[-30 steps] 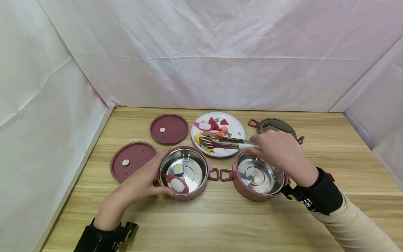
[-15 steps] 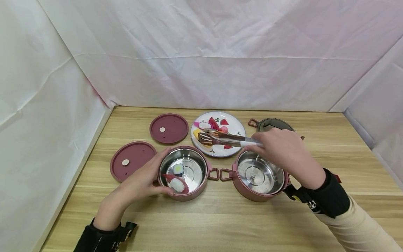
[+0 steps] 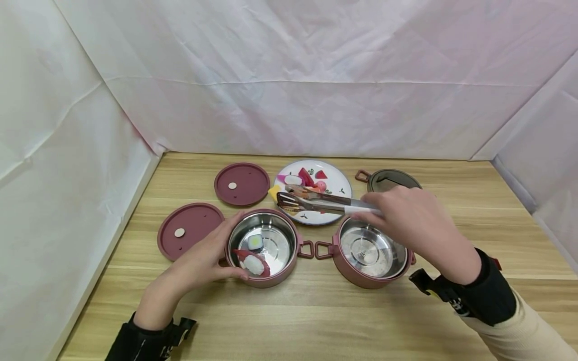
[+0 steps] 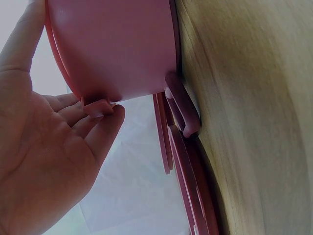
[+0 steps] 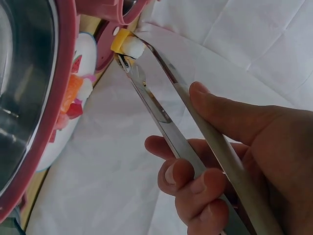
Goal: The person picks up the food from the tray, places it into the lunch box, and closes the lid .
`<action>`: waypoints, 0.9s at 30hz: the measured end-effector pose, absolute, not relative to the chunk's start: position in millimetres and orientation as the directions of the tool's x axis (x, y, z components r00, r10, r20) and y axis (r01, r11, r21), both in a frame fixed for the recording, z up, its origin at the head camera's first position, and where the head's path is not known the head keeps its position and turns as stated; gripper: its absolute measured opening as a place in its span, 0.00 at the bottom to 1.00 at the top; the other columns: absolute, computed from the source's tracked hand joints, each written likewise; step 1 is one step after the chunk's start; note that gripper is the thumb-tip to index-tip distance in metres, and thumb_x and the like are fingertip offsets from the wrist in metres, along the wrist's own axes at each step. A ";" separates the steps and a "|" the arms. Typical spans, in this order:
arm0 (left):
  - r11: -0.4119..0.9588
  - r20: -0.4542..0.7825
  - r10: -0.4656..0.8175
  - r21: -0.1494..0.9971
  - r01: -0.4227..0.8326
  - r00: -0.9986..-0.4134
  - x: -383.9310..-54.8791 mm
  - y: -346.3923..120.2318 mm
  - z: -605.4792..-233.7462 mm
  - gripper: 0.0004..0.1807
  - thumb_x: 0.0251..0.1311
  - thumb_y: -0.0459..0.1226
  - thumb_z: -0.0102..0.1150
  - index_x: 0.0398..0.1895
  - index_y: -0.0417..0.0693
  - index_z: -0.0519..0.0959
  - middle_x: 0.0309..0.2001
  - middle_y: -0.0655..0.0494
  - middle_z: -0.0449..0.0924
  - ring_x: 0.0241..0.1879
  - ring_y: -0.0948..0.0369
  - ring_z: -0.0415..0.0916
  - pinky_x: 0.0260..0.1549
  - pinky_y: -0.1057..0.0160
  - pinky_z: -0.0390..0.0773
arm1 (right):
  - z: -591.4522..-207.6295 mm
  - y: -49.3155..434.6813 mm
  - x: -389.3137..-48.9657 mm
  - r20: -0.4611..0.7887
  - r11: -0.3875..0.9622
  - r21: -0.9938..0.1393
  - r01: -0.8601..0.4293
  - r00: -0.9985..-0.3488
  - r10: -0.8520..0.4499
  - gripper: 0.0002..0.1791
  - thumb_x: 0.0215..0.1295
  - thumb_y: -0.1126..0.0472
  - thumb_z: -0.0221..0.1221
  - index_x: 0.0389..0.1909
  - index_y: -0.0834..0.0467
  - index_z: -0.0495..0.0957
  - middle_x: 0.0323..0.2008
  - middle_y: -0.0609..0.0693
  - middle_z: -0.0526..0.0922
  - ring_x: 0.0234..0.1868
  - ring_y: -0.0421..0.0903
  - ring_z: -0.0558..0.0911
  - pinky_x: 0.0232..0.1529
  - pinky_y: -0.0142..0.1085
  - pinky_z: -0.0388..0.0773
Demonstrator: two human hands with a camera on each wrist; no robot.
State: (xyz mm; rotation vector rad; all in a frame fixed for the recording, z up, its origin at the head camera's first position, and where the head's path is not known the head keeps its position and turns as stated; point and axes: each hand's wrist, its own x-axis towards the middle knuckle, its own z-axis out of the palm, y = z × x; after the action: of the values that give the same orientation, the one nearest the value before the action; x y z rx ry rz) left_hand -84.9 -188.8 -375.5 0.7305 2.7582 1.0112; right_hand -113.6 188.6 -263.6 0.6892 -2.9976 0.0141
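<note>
My left hand (image 3: 205,260) holds the left pink pot (image 3: 275,282) by its side, thumb at the near rim. In the left wrist view its fingers curl by a tab on the pot wall. Inside that pot lie a small sushi roll (image 3: 255,242) and a red-and-white sushi piece (image 3: 255,265). My right hand (image 3: 408,215) grips metal tongs (image 3: 331,200) with pale handles. Between the tong tips is a yellow-topped sushi piece (image 5: 119,42) with a white base, raised over the plate's left edge. The right pink pot (image 3: 361,282) stands beneath my right hand, partly hidden.
A white plate (image 3: 338,183) with several toy foods stands at the back middle. Two maroon lids (image 3: 250,185) lie at the left. Behind the right hand is a dark lid with brown handles (image 3: 393,180). White cloth walls (image 3: 289,115) border the table.
The tongs have lifted the yellow sushi piece and shifted left, carrying it to the plate's left rim. My left hand and both pots have stayed in place.
</note>
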 end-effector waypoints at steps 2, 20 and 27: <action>0.663 0.055 0.475 0.634 0.398 -0.878 -85.1 -189.0 -375.8 0.67 0.39 0.58 0.77 0.80 0.55 0.47 0.73 0.48 0.63 0.70 0.51 0.66 0.65 0.43 0.72 | -262.2 188.0 -111.4 0.076 0.897 0.013 -0.442 -0.894 -0.442 0.22 0.64 0.38 0.62 0.48 0.50 0.86 0.25 0.44 0.85 0.28 0.44 0.81 0.17 0.33 0.67; 0.675 0.052 0.473 0.619 0.400 -0.879 -84.2 -189.4 -375.5 0.66 0.41 0.60 0.75 0.81 0.56 0.46 0.73 0.46 0.63 0.69 0.48 0.67 0.63 0.42 0.73 | -252.2 176.8 -94.7 -0.036 0.892 -0.003 -0.452 -0.892 -0.451 0.23 0.63 0.36 0.61 0.47 0.48 0.86 0.17 0.38 0.75 0.21 0.39 0.71 0.16 0.31 0.62; 0.678 0.039 0.471 0.623 0.390 -0.881 -85.2 -189.2 -376.4 0.67 0.41 0.60 0.75 0.81 0.60 0.44 0.74 0.48 0.61 0.70 0.49 0.65 0.64 0.43 0.73 | -255.3 171.9 -94.5 -0.030 0.873 0.008 -0.488 -0.872 -0.488 0.21 0.64 0.35 0.60 0.44 0.46 0.86 0.13 0.36 0.71 0.19 0.37 0.69 0.17 0.31 0.63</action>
State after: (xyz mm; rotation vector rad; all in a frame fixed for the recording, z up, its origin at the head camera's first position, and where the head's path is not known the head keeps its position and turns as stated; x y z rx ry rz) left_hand -85.2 -189.2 -376.4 0.7120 2.7623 0.9807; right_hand -94.5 171.9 -255.3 0.7992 -3.0664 -0.0245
